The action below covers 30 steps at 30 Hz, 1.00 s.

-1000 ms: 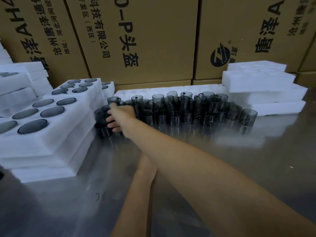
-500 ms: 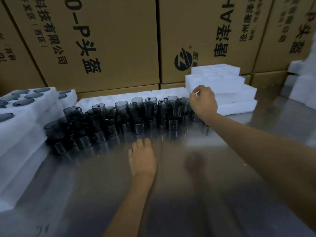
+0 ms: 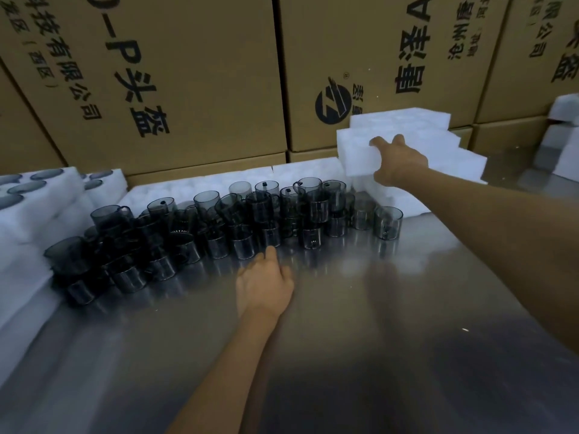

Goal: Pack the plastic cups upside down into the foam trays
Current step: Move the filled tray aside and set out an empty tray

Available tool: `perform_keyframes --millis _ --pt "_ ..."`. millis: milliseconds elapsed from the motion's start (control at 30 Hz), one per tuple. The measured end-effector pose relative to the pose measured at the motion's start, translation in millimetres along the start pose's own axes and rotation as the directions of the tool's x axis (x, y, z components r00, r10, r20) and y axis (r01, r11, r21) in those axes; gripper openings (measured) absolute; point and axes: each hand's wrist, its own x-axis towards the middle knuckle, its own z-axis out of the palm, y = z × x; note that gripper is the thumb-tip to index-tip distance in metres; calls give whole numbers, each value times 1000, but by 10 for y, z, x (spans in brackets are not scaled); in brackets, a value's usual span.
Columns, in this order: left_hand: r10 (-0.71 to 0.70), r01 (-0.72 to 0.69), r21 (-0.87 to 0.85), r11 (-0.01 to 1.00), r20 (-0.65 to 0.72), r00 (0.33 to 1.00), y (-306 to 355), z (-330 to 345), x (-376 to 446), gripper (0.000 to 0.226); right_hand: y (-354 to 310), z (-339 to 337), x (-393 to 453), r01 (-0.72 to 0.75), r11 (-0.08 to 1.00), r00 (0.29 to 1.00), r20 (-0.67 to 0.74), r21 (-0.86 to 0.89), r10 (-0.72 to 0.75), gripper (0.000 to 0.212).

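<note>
Several smoky grey plastic cups [image 3: 219, 223] stand in stacked rows across the back of the steel table [image 3: 360, 339]. My right hand [image 3: 398, 162] reaches to the stack of empty white foam trays [image 3: 438, 151] at the back right and grips the front left edge of an upper tray, fingers over its top. My left hand [image 3: 266, 286] rests on the table just in front of the cups, fingers relaxed, holding nothing. At the left edge, filled foam trays [image 3: 34, 202] hold cups upside down in their holes.
Large printed cardboard boxes [image 3: 175, 76] form a wall behind the table. A flat foam tray [image 3: 200, 183] lies behind the cup rows. More white foam [image 3: 564, 142] sits at the far right. Bare steel spreads in front of the cups.
My right hand left the cups at the left, swept right past the rows and took hold of the foam tray stack. My left hand stayed on the table. The view turned right.
</note>
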Motion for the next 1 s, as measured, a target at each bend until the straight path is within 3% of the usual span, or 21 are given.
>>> perform_keyframes --millis 200,267,300,367,467,567,633,700,867,1000 --pt "-12 12 -55 998 8 1000 11 -26 -10 16 -203 -74 -368 137 988 943 -296 -77 -154 58" --pt "-125 136 -241 961 60 990 -37 -72 15 11 -391 -193 -631 213 972 913 -335 -98 -233 59" --pt "-201 224 -391 893 100 974 -62 -101 35 12 -490 -237 -782 258 959 900 -332 -115 -282 59" --pt "-302 313 -691 651 143 943 -108 -182 13 19 -659 -276 -1160 363 920 872 -295 -147 -391 59" --pt "-408 307 -941 145 226 884 -211 -352 -89 34 -813 -265 -1765 488 862 841 -192 -133 -506 54" --pt "-381 260 -914 -310 370 847 -414 -494 -272 43 -884 -191 -2276 559 825 825 -48 -76 -563 51" --pt "-307 244 -829 -504 436 846 -554 -584 -461 53 -917 -103 -2563 597 801 802 54 -51 -595 52" --pt "-262 259 -810 -526 444 857 -624 -691 -666 54 -958 1 -2788 637 770 762 162 -22 -626 54" --pt "-51 460 -861 -219 481 875 -738 -959 -986 26 -1053 130 -3025 661 731 652 354 168 -670 51" --pt "-50 436 -873 -218 457 888 -873 -1024 -1059 14 -1079 34 -2984 552 750 620 421 366 -662 42"
